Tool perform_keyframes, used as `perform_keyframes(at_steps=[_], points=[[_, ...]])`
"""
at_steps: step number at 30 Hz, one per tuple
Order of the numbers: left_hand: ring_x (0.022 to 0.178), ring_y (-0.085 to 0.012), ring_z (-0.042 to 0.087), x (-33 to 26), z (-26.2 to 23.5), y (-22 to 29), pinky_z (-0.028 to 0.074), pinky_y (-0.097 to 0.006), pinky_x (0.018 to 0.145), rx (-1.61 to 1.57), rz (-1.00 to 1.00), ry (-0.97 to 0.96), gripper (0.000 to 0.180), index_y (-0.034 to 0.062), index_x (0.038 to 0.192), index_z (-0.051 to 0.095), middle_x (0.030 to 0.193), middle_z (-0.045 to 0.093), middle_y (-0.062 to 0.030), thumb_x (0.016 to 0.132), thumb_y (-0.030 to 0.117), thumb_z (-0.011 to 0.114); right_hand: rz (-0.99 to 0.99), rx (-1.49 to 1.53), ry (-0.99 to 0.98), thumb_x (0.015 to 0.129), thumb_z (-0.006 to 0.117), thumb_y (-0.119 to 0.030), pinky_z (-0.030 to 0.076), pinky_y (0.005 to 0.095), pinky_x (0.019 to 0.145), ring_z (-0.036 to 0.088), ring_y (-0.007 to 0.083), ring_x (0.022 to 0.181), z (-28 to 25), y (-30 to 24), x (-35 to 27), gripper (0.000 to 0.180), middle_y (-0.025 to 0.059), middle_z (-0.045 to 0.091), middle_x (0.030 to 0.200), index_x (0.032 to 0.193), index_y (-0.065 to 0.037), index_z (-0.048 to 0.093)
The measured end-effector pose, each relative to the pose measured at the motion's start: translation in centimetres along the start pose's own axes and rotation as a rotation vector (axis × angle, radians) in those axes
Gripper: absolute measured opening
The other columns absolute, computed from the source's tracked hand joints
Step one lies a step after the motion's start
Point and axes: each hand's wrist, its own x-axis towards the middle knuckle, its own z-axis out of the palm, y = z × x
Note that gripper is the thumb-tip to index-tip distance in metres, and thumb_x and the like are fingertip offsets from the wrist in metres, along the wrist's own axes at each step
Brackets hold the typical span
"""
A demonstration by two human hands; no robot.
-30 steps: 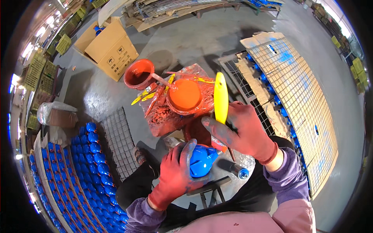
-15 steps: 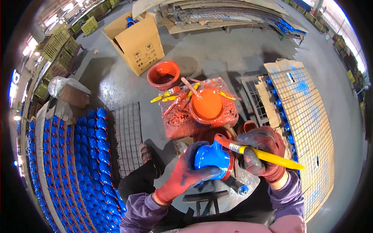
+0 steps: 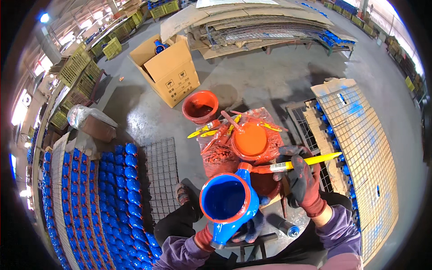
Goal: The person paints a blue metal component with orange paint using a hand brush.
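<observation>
A blue cup-shaped water meter body (image 3: 225,202) with two pipe necks is held in my left hand (image 3: 253,227), its open mouth turned toward me. Wet orange-red paint coats the mouth's rim and the end of the far neck. Most of my left hand is hidden beneath and behind it; dark gloved fingers show at its right. In my right hand (image 3: 306,182), also gloved, is a paintbrush (image 3: 320,159) with a yellow handle, pinched near the metal band. Its red-coated bristles touch the far neck's end. Just beyond stands a bowl of orange paint (image 3: 252,139) with a stick in it.
The bowl rests on a paint-crusted block (image 3: 217,163) beside several yellow-handled brushes. A red bowl (image 3: 200,107) and a cardboard box (image 3: 173,76) stand farther off. Rows of blue bodies (image 3: 132,198) lie at left, near a wire mesh (image 3: 161,175). A mesh-covered board (image 3: 360,157) leans at right.
The meter body has turned so its open mouth faces me, and has moved nearer and left. The brush has swung closer to level, with its bristles still at the neck. My view has shifted slightly.
</observation>
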Motion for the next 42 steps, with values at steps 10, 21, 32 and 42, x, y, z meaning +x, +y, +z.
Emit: perform_keyframes(at_steps=[10,21,32,42], points=[[0.126,-0.0396,0.040,0.8,-2.3,1.8,0.035,-0.057,0.100,-0.296,0.324,-0.123,0.087,0.0117,0.143,0.027,0.144,0.032,-0.0169,0.083,0.074,0.030,-0.029,-0.025,0.069,0.097,0.033,-0.049,0.046,0.0258,0.049,0.057,0.0170,0.050,-2.0,-1.2,2.8,0.059,0.0076,0.061,0.068,0.120,0.004,0.045],[0.119,-0.0260,0.050,1.1,-2.4,-0.7,0.042,-0.041,0.100,-0.274,0.116,0.255,0.067,0.0031,0.136,0.038,0.134,0.047,-0.0118,0.087,0.044,0.057,0.189,0.230,0.245,0.091,0.055,-0.014,0.045,0.0219,0.048,0.059,0.0102,0.065,-1.3,-2.6,2.3,0.021,0.0036,0.063,0.084,0.105,0.000,0.060],[0.100,-0.0306,0.058,1.9,-0.6,-1.4,0.047,-0.040,0.087,1.331,0.458,0.193,0.074,-0.0002,0.122,0.045,0.111,0.054,-0.0173,0.062,0.025,0.082,0.019,-0.950,-0.231,0.084,0.063,-0.035,0.046,0.0355,0.053,0.059,0.0288,0.054,-1.1,-2.5,3.0,0.034,0.0164,0.059,0.063,0.083,-0.001,0.064],[0.098,-0.0375,0.055,1.9,-0.1,-1.2,0.046,-0.044,0.084,1.643,0.501,0.181,0.074,0.0018,0.118,0.047,0.110,0.054,-0.0180,0.057,0.030,0.080,-0.309,-0.976,-0.327,0.079,0.066,-0.029,0.043,0.0383,0.050,0.058,0.0323,0.057,0.7,-4.4,2.0,0.028,0.0139,0.055,0.060,0.079,-0.001,0.063]])
